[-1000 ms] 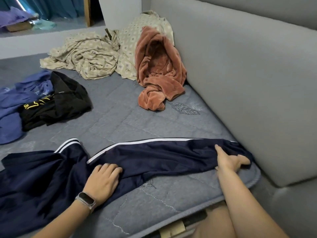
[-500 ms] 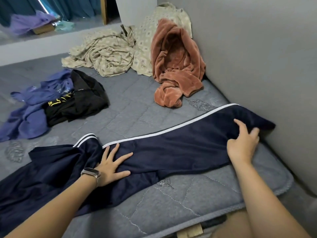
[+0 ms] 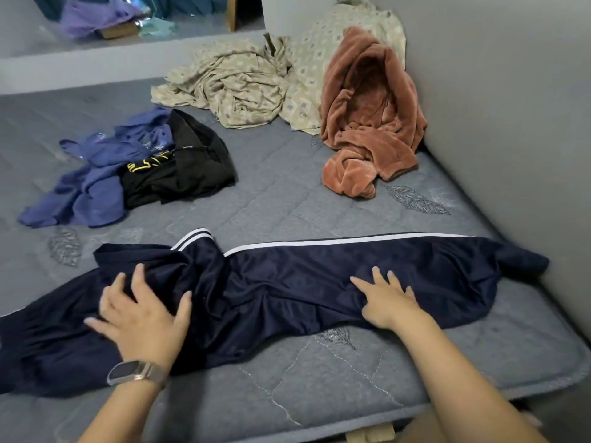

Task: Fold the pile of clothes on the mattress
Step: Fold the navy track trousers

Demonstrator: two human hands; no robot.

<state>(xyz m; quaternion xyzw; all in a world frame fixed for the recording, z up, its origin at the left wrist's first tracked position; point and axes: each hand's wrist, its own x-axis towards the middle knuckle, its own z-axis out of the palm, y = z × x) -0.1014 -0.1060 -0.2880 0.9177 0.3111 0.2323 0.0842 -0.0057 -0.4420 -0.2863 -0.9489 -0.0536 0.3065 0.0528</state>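
Across the frame's lower half, navy track pants (image 3: 319,282) lie on the mattress (image 3: 319,378); the left hand (image 3: 144,318) and right hand (image 3: 388,302) press flat, fingers spread, grasping nothing.

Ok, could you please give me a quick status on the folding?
Left hand, right hand flat, open on navy track pants. Pants spread, unfolded. Nothing in the way.

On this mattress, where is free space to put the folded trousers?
Bare mattress lies between the navy trousers, the black garment and the pink robe. The far left is also bare. The near edge in front of the hands is narrow. The far corner is crowded by the beige sheet.
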